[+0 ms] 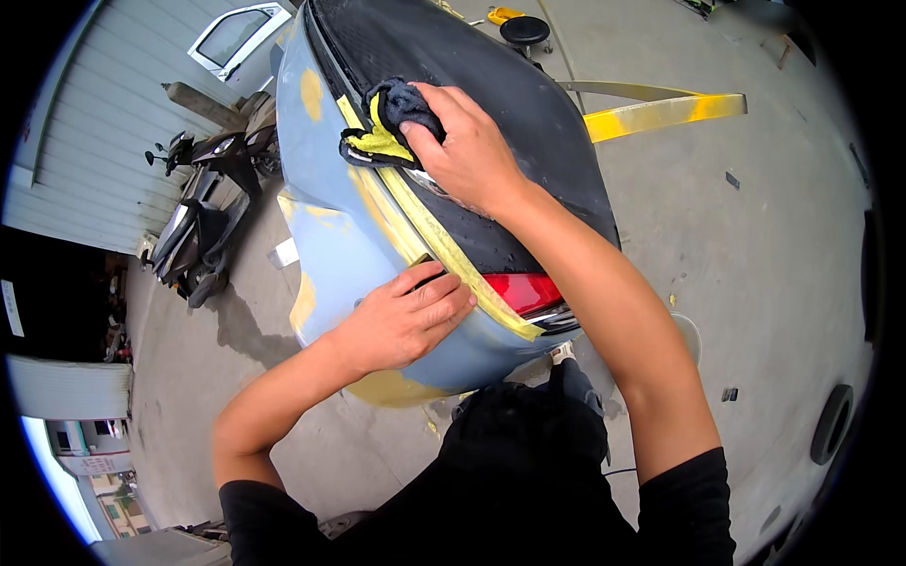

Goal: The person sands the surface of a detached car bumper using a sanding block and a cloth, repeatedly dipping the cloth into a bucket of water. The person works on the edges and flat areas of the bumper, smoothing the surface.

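Note:
A car's rear corner is in front of me, its blue-grey body panel (363, 250) patched with tan filler. Yellow masking tape (429, 226) runs along the panel's edge, beside a red tail light (522, 292) and the wet, dark rear window (472, 85). My right hand (467, 141) is closed around a bunched black-and-yellow cloth (387, 123), held at the upper stretch of tape. Lower down, my left hand (406, 316) presses a small dark block (427, 268) against the panel next to the tape. Its fingers cover most of the block, so its exact kind is hidden.
A black scooter (212, 203) stands on the left by a corrugated wall, near a loose white car door (236, 38). A bumper-like strip with yellow patches (665, 116) juts out at right. Farther off are a round black stool (525, 31), a pale bucket (691, 338) and a tire (832, 424).

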A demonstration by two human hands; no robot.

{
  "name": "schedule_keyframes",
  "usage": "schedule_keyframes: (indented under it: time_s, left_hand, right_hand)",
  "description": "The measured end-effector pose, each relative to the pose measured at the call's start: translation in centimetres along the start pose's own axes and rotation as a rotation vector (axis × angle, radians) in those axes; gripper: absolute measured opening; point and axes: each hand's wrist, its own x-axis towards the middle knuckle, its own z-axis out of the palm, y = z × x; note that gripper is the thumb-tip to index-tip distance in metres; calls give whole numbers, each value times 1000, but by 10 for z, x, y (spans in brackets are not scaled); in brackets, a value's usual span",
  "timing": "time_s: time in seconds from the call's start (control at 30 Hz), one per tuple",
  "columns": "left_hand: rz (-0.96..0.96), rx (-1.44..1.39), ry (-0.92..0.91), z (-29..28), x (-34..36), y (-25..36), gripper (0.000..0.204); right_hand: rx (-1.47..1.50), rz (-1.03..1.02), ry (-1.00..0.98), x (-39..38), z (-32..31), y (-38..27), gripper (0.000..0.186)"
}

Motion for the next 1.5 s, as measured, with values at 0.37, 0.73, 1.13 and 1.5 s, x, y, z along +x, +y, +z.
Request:
schedule_keyframes:
  time_s: [0.37,0.73,1.13,1.5]
  left_hand:
    - [-25,52,19,12,-1,26,43]
    - [-30,77,50,13,4,27,42]
    - [-75,97,70,2,0,8,39]
    - [-81,149,98,4,-5,3,37]
  right_hand:
    - [-5,-16,-19,-1,3,1,40]
    - [-14,-4,-33,-2,2,1,41]
    - [-39,-14,-21,-1,1,2,41]
    - [-57,-12,-24,0,-2,0,40]
